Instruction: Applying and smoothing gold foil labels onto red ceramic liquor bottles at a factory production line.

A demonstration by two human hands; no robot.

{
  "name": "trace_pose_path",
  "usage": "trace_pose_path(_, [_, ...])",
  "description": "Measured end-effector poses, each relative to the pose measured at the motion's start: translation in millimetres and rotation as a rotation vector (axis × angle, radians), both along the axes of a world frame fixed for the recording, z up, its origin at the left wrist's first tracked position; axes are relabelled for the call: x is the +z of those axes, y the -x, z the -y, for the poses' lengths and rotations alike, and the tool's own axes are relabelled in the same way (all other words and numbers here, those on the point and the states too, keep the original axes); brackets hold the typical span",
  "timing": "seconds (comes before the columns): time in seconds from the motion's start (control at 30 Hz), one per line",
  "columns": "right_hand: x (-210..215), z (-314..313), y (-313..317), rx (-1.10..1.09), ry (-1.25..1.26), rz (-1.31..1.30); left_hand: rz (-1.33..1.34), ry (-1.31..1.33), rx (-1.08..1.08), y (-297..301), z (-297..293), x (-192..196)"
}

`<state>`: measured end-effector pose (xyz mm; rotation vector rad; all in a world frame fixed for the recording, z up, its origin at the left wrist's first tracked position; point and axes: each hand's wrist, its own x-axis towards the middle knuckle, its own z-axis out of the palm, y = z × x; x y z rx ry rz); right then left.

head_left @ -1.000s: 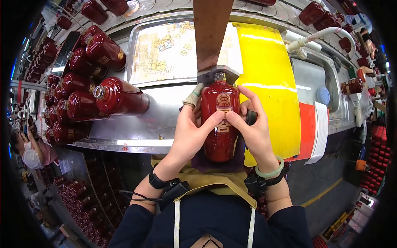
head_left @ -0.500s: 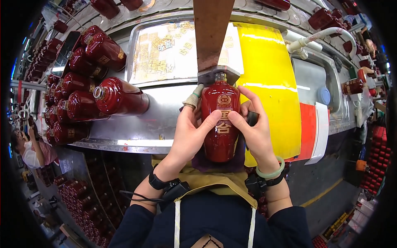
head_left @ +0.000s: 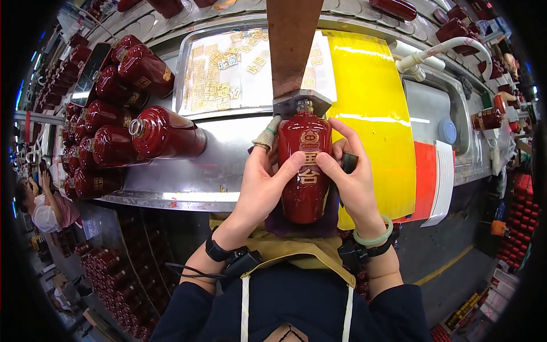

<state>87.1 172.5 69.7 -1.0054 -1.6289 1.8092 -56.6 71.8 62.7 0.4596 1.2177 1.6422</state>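
A glossy dark red bottle (head_left: 303,199) with gold emblem and characters lies in front of me, its clear glass neck pointing away against a metal stop on a brown post (head_left: 293,45). My left hand (head_left: 259,171) grips its left side, a knitted finger cover on one finger and the thumb on the gold lettering. From the right, my right hand (head_left: 350,171) holds the bottle, its thumb also pressed on the lettering. A small dark object (head_left: 348,163) shows by the right fingers; I cannot tell what it is. Purple cloth (head_left: 279,224) lies under the bottle's base.
Several red bottles (head_left: 165,134) crowd the steel bench at left. A metal tray (head_left: 188,111) with gold character stickers (head_left: 213,88) lies beyond. To the right are a yellow sheet (head_left: 370,125), a red sheet (head_left: 424,176), a sink (head_left: 464,114) and a white pipe (head_left: 444,45). Another person (head_left: 48,211) works far left.
Both hands stay on the bottle with the thumbs in the same place. Bottles on the far conveyor at the top have shifted, and the person at far left has moved their arms slightly.
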Motion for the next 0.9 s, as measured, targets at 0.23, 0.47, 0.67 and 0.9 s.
trace_pose_path(0.23, [0.6, 0.9, 0.5, 0.0, -0.02, 0.026, -0.019, -0.01, -0.01, -2.3, 2.2, -0.2])
trace_pose_path(0.47, [-0.9, 1.3, 0.9, -0.008, -0.018, 0.013, -0.034, -0.006, 0.003, -3.4, 1.1, 0.0])
trace_pose_path(0.67, [-0.4, 0.8, 1.2, -0.007, -0.007, 0.009, -0.018, -0.011, 0.007, -3.6, 0.8, 0.8])
trace_pose_path(0.9, [-0.6, 0.7, 0.9, -0.006, -0.012, 0.002, -0.063, -0.013, 0.009, -5.5, 2.5, 0.1])
